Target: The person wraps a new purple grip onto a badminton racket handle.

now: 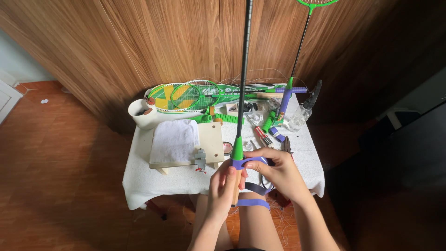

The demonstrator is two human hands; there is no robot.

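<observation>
Upright, black-shafted racket (243, 79), left hand (224, 186) clenched round handle, right hand (274, 169) pinching purple grip tape (251, 161).

Place: home racket-repair corner.
Walls: dark wooden panelling (153, 42).
Floor: reddish wood boards (55, 162).
Bench: small white-clothed table (153, 179).
Clutter: green-framed badminton rackets (181, 96), pliers (287, 145), clear spray bottle (301, 113).

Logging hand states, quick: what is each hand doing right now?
Left hand: closed around the racket handle, holding it upright.
Right hand: closed, pinching the purple grip tape at the top of the handle.
</observation>
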